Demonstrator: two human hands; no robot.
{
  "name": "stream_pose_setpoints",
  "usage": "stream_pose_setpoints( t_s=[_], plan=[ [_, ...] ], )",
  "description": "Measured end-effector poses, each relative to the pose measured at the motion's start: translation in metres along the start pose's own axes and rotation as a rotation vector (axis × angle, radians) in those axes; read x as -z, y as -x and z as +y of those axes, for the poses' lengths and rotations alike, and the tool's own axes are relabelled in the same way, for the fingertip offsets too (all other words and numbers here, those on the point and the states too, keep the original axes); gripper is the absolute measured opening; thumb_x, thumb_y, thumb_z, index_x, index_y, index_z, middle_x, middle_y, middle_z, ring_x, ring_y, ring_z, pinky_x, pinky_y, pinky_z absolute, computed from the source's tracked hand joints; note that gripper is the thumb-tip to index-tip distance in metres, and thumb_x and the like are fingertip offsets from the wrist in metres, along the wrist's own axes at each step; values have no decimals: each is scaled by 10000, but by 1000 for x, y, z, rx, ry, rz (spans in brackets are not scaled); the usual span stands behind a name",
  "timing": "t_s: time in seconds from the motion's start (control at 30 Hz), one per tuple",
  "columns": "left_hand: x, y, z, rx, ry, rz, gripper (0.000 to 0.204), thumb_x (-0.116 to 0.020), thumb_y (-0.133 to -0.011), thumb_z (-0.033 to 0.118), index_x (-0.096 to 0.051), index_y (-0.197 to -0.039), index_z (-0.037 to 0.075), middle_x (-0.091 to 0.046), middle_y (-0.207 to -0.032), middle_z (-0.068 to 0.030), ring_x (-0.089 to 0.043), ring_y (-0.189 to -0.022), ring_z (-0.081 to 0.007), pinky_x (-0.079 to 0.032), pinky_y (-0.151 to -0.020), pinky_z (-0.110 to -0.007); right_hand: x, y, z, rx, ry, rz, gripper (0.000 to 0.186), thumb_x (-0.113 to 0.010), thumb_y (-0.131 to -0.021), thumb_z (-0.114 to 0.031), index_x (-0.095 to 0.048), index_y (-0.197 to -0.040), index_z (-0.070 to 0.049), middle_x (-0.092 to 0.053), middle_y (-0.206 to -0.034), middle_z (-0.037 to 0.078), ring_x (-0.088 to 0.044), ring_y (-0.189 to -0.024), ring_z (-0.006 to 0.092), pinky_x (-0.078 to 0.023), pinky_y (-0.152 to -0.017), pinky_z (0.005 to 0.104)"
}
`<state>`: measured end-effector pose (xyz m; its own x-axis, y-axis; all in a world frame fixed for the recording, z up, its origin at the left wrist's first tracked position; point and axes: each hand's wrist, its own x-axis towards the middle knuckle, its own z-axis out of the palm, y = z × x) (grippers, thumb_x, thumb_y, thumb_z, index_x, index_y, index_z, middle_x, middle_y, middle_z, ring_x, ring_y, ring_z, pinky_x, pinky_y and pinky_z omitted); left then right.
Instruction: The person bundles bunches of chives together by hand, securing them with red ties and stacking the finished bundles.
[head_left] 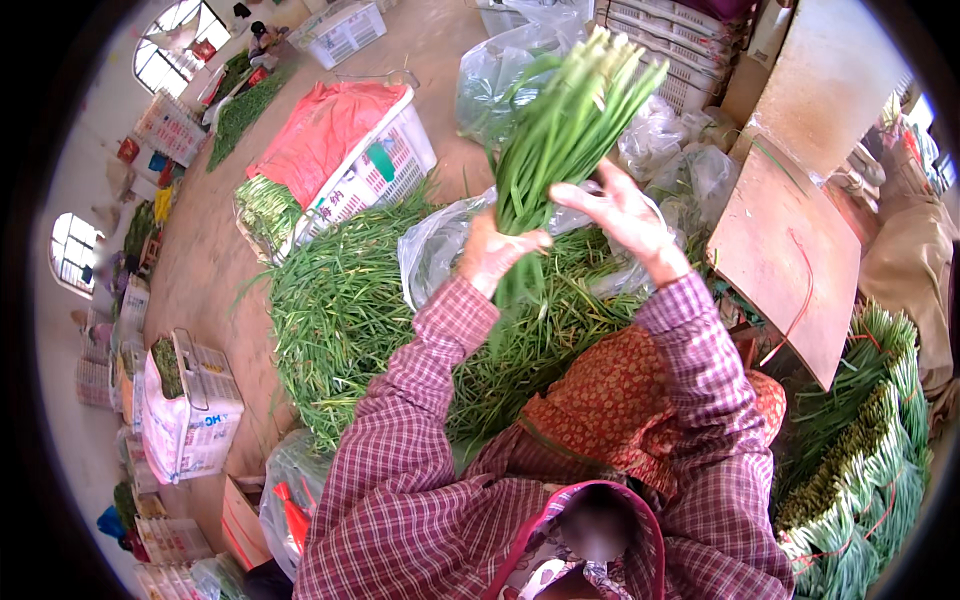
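Note:
A thick bunch of green chives (575,120) is held up over the heap, its pale cut ends pointing away from me and its leaf tips hanging toward me. Wrapped round its lower leafy part is my left hand (488,252), closed. My right hand (632,220) is at the bunch's right side with its fingers apart; thumb and fingertips reach the edge of the stalks, and whether they press on them I cannot tell. Below both hands lies a wide heap of loose chives (335,320), with a clear plastic sheet (425,250) partly over it.
A white crate (400,150) under a red cloth (330,125) stands beyond the heap. To the right, a tilted board (785,250) leans near tied chive bundles (870,440). A clear bag (490,90) sits ahead; another crate (210,400) stands left. A person (265,40) is far off.

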<state>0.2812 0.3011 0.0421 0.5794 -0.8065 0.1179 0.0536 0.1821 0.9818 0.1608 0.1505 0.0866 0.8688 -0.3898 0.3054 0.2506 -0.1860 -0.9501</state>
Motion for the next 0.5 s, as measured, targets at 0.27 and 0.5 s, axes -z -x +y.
stream_pose_setpoints(
  t_s=[0.27, 0.5],
  plan=[
    [69, 9, 27, -601, -1219, 278, 613, -760, -664, 115, -612, -1245, 241, -695, -887, -66, -680, -762, -236, -553, -678, -336, 52, 76, -59, 135, 521, 456, 582, -733, -821, -291, -513, -1290, -26, -586, -1194, 125, -571, -1082, 227, -460, -963, 370],
    [52, 13, 36, -754, -1341, 207, 855, -651, -556, -19, -545, -1315, 360, -591, -725, -50, -620, -661, -272, -520, -605, -386, 15, 59, -56, 461, 1162, 288, 838, -803, -642, -457, -465, -1358, -184, -520, -1257, 93, -466, -1209, 291, -350, -1022, 461]
  ],
)
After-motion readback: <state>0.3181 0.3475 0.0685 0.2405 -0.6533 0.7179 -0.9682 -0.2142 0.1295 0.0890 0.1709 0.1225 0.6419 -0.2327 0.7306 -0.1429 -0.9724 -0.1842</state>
